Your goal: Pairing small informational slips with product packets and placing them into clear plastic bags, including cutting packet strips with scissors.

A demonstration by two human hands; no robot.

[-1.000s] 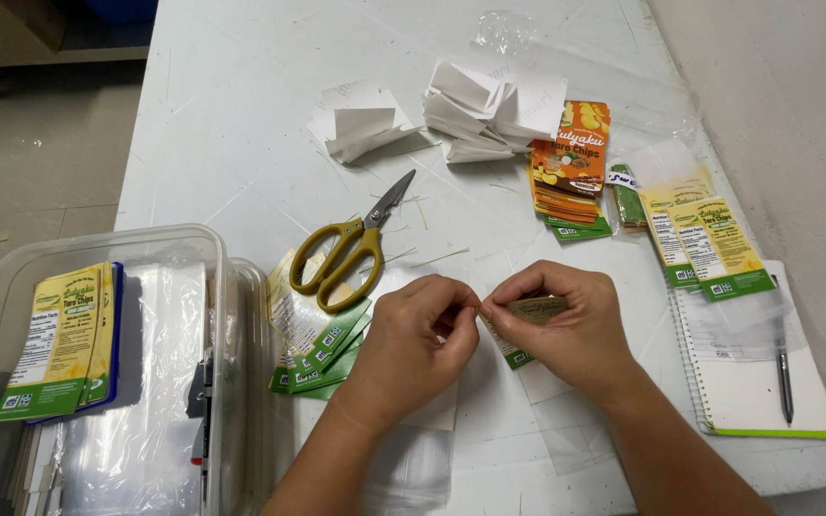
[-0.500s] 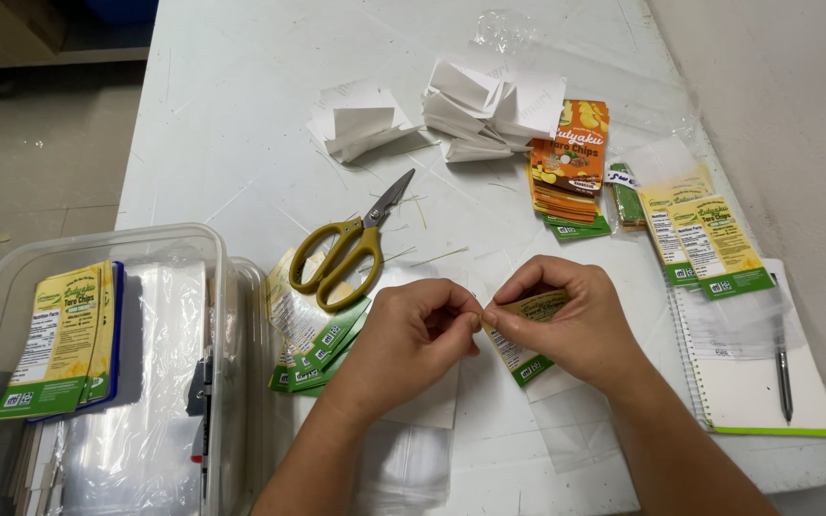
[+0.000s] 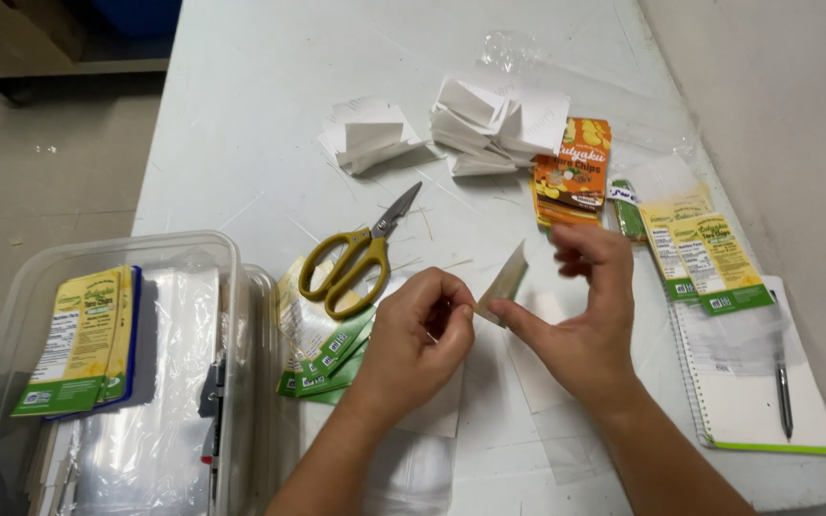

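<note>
1. At the far left a clear plastic bin [image 3: 11, 315] sits at the table edge with yellow-and-green printed labels [image 3: 78, 339] and clear sleeves stacked in it. It is well apart from both hands.
2. Right of the bin, yellow-handled scissors [image 3: 351, 263] lie shut on the white table [image 3: 241, 124], just above a fan of green-edged labels [image 3: 322, 344].
3. The left hand [image 3: 418, 339] is curled nearly closed, fingertips bunched against the thumb. It seems to pinch something thin and clear, but I cannot tell for sure what. Its knuckles come just beside the lower corner of the small label [image 3: 504, 282].
4. That small label stands tilted on edge between the hands, above the table, with its pale back showing. A good grip here stays at the very edges, with both hands low and close, so the thin piece does not bend or slip.
5. The right hand [image 3: 585, 315] is half open: the thumb presses the label's lower edge, while the other fingers curl loosely above it without touching it.
6. Behind the hands lie folded white papers [image 3: 499, 124] and an orange packet stack [image 3: 574, 172].
7. At the far right more yellow-and-green labels [image 3: 705, 253] lie beside a spiral notebook [image 3: 748, 401] with a pen [image 3: 784, 382] on it.
</note>
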